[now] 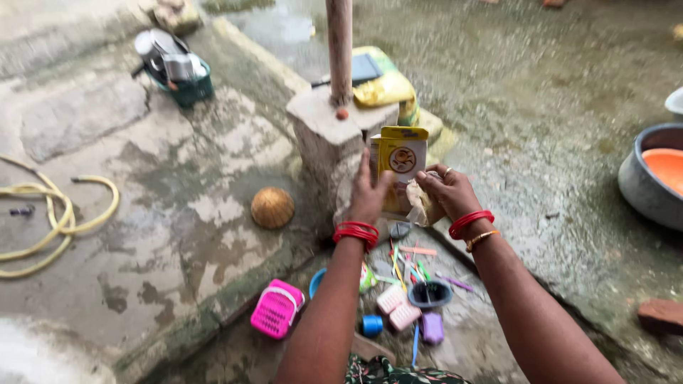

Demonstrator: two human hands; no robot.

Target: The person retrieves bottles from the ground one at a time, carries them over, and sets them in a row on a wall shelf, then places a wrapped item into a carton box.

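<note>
My left hand [368,193] grips a yellow and white cardboard package [400,158] held upright in front of a concrete post base [324,135]. My right hand [448,190] holds a crumpled piece of brown packaging [425,208] against the package's lower right side. Both wrists wear red bangles. Below the hands, small plastic toy pieces lie scattered on the wet ground: a pink toy basket [277,308], a dark round toy bowl [430,293], a purple piece [432,328] and several coloured sticks [416,264].
A round woven ball [272,207] sits left of the post base. A yellow hose [50,217] lies at far left. A green basket of metal vessels [176,67] stands at the back. A grey basin holding an orange bowl [654,174] is at right.
</note>
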